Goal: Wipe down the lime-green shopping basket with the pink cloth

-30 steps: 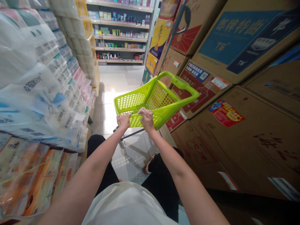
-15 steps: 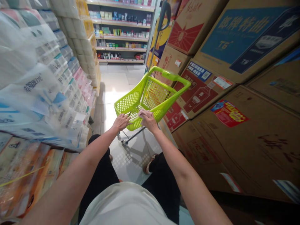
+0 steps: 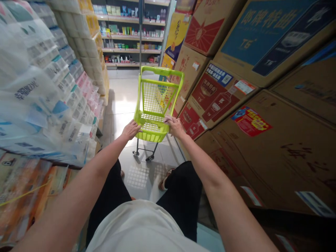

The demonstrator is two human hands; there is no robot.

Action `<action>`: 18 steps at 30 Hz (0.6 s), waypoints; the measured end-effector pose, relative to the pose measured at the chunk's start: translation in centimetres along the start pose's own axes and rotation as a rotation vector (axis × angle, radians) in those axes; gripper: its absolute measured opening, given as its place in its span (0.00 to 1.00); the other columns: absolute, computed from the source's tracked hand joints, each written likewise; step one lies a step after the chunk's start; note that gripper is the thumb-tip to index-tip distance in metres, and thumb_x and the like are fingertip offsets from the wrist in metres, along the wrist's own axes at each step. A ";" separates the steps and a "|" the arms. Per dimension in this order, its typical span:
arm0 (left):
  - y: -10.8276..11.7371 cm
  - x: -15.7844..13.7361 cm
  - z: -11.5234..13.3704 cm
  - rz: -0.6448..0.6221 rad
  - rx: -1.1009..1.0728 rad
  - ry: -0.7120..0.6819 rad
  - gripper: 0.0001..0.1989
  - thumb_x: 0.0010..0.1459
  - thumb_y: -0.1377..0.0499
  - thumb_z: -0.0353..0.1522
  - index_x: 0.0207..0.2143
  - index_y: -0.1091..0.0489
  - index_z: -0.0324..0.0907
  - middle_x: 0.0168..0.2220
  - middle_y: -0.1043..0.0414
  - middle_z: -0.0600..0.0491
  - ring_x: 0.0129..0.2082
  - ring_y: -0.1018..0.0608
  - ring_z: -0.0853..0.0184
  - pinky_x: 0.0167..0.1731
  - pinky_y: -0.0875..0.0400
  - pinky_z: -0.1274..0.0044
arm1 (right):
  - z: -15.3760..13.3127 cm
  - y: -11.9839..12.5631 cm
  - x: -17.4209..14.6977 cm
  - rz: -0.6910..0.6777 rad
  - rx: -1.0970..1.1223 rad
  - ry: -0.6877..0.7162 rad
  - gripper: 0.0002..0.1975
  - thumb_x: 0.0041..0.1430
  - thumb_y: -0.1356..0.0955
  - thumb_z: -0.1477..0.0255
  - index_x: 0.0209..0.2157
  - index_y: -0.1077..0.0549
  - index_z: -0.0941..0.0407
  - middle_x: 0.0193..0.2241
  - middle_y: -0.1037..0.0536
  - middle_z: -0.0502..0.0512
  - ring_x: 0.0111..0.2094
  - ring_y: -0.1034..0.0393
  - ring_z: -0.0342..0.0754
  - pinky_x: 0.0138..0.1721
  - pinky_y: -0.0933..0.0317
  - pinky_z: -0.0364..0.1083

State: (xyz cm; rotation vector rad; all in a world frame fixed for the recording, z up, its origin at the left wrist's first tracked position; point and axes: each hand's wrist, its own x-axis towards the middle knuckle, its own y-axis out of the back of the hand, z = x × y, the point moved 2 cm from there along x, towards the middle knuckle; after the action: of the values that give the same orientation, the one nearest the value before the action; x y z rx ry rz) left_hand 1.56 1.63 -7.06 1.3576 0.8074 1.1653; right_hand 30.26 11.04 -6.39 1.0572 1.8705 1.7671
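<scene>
A small lime-green shopping cart [image 3: 159, 72] with a lattice basket stands in front of me, its near end toward me. My left hand [image 3: 131, 130] grips the left near corner of its basket, fingers over the rim. My right hand [image 3: 176, 126] is closed on a crumpled pinkish cloth [image 3: 168, 119] and holds it against the right near side of the rim. The basket holds nothing that I can see. A tall grey pole [image 3: 140, 38] rises behind the cart's far left corner.
Stacked cardboard cartons [image 3: 223, 94] wall the right side. Plastic-wrapped tissue packs [image 3: 60, 84] are piled on the left. Shelves of small goods [image 3: 131, 36] stand across the far end. Tiled floor [image 3: 120, 94] runs between, with my feet behind the cart.
The cart has swung round, its far handle moving left, and now faces straight ahead. My right hand has moved right with the cloth; my left hand has shifted slightly left.
</scene>
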 end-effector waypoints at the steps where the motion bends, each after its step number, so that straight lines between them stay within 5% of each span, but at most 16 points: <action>1: -0.1 0.2 0.1 0.002 -0.005 0.010 0.14 0.63 0.50 0.39 0.37 0.28 0.44 0.36 0.25 0.46 0.48 0.30 0.57 0.63 0.52 0.64 | -0.4 0.0 0.1 -0.052 0.007 0.046 0.25 0.53 0.37 0.80 0.53 0.29 0.54 0.56 0.32 0.61 0.53 0.44 0.57 0.54 0.48 0.56; 4: -0.5 0.8 0.7 0.012 -0.006 0.050 0.15 0.64 0.52 0.40 0.37 0.27 0.44 0.35 0.24 0.46 0.47 0.29 0.56 0.64 0.53 0.62 | -1.1 0.3 0.1 -0.167 0.022 0.130 0.24 0.53 0.35 0.80 0.51 0.27 0.49 0.52 0.29 0.57 0.51 0.43 0.57 0.51 0.44 0.53; 8: -1.4 1.5 2.3 0.034 -0.003 0.107 0.17 0.65 0.53 0.40 0.36 0.27 0.42 0.35 0.23 0.45 0.48 0.28 0.55 0.64 0.53 0.60 | -2.2 -0.1 0.2 -0.080 0.034 -0.078 0.24 0.53 0.37 0.81 0.51 0.27 0.50 0.53 0.30 0.58 0.50 0.42 0.58 0.48 0.41 0.54; 12: -2.4 1.8 3.9 0.070 -0.012 0.160 0.15 0.64 0.50 0.39 0.38 0.28 0.39 0.38 0.24 0.42 0.53 0.30 0.53 0.65 0.56 0.55 | -6.7 -2.9 1.4 -0.005 0.044 -0.177 0.25 0.52 0.37 0.81 0.52 0.29 0.57 0.53 0.31 0.64 0.52 0.42 0.59 0.53 0.44 0.57; 15: -2.5 1.0 3.2 0.074 -0.029 0.140 0.11 0.61 0.44 0.36 0.42 0.29 0.39 0.50 0.28 0.40 0.61 0.36 0.53 0.66 0.53 0.57 | -7.9 -3.8 1.7 0.006 0.065 -0.156 0.27 0.50 0.37 0.82 0.54 0.31 0.56 0.53 0.31 0.61 0.53 0.40 0.57 0.56 0.47 0.57; 18: -2.1 0.0 1.3 0.071 -0.061 0.067 0.14 0.59 0.46 0.28 0.48 0.34 0.43 0.63 0.42 0.43 0.69 0.51 0.57 0.66 0.48 0.57 | -5.7 -2.6 1.2 0.036 0.062 -0.183 0.27 0.51 0.40 0.83 0.54 0.31 0.58 0.53 0.31 0.64 0.52 0.40 0.59 0.57 0.49 0.59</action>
State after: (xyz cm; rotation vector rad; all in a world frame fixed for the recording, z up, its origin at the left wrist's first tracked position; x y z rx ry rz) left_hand 3.13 1.60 -8.98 1.3124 0.7702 1.2864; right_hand 24.77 8.16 -7.72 1.2381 1.8144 1.5819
